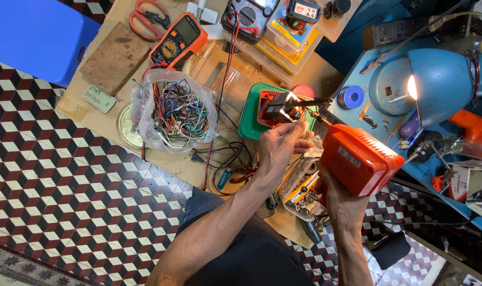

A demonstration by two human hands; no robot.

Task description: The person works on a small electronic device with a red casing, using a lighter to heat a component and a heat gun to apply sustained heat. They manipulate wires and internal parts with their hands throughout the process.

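Nearest the lens: right hand (340,200), closed round the grip of an orange soldering gun (359,160), tip aimed up-left. Far left of both hands: clear bag of tangled wires (178,110), with an orange multimeter (178,38) beyond. Left hand (279,146), fingers pinched shut on a small dark component (281,108) over the green tray (248,114). Best kept steady: left wrist braced, tip brought only to the joint, clear of fingertips. Right of the gun: lit blue lamp (442,79).

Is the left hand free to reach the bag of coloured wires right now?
Probably not as it stands: the left hand is pinching something at the small black part. The bag of wires lies close to its left with nothing between, so once released the path looks clear.
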